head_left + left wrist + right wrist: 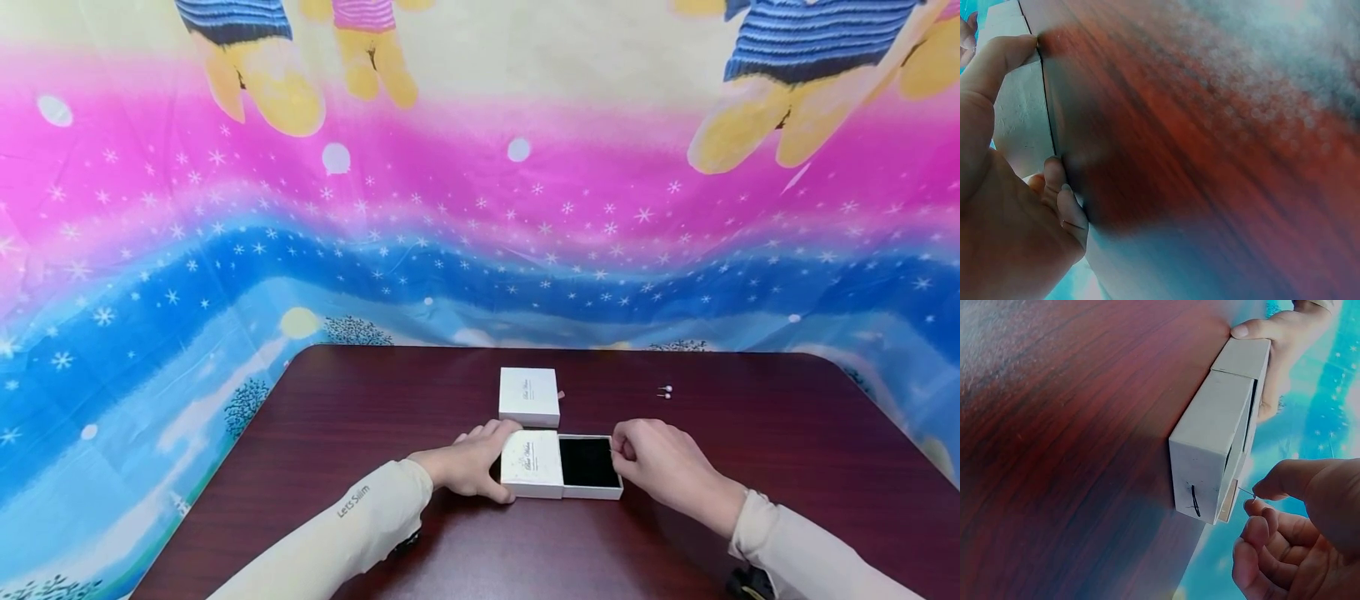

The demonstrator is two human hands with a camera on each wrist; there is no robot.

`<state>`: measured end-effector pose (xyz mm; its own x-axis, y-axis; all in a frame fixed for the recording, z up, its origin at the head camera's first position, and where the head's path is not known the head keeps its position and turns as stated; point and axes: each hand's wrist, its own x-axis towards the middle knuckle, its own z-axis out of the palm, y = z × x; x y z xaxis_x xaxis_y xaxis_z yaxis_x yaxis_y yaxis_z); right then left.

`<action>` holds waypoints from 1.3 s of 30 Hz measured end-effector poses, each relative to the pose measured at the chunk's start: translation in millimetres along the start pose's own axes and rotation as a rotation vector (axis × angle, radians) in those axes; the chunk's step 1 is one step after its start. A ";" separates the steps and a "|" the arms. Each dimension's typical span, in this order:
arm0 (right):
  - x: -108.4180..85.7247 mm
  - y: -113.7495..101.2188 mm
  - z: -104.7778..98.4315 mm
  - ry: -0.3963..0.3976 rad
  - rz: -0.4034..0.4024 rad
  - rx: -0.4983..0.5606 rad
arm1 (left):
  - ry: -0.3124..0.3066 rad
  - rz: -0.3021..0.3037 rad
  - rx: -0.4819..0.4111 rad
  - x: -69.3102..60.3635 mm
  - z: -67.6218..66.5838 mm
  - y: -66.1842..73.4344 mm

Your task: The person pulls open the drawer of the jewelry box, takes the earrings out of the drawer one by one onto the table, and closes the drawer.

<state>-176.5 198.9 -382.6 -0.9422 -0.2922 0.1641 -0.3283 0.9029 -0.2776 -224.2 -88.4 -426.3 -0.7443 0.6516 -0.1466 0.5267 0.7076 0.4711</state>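
Observation:
A white sliding gift box (532, 471) lies on the table with its drawer (592, 492) pulled out to the right. The drawer shows a black pad (588, 462). My left hand (476, 462) grips the box sleeve at its left end, thumb at the near side and fingers at the far side. At the drawer's right end, my right hand (663, 458) has thumb and forefinger together. In the right wrist view they pinch a thin thread-like strand (1245, 491) at the drawer's rim; its kind is unclear. A dark loop (1195, 501) shows on the drawer's end face.
Behind the opened box stands a second white box (528, 396), closed, with a small pinkish tab (561, 394) on its right side. Two small pearl-like earrings (666, 392) lie to the right on the dark reddish table (390, 392). A printed cloth (480, 208) hangs behind.

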 end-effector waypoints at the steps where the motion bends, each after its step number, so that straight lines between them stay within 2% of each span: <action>1: -0.2 0.3 -0.2 0.004 -0.003 -0.002 | 0.000 -0.001 -0.001 0.0 0.0 0.2; 10: -2.0 2.2 -3.1 0.031 -0.003 -0.012 | -0.003 -0.005 -0.004 -0.9 -1.0 2.1; 39: -6.8 10.8 -12.1 0.041 0.013 -0.004 | -0.006 -0.004 -0.001 -0.4 -1.1 0.9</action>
<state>-172.9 214.5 -375.2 -0.9429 -0.2670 0.1993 -0.3155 0.9078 -0.2763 -223.9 -88.3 -424.9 -0.7438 0.6506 -0.1532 0.5236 0.7097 0.4713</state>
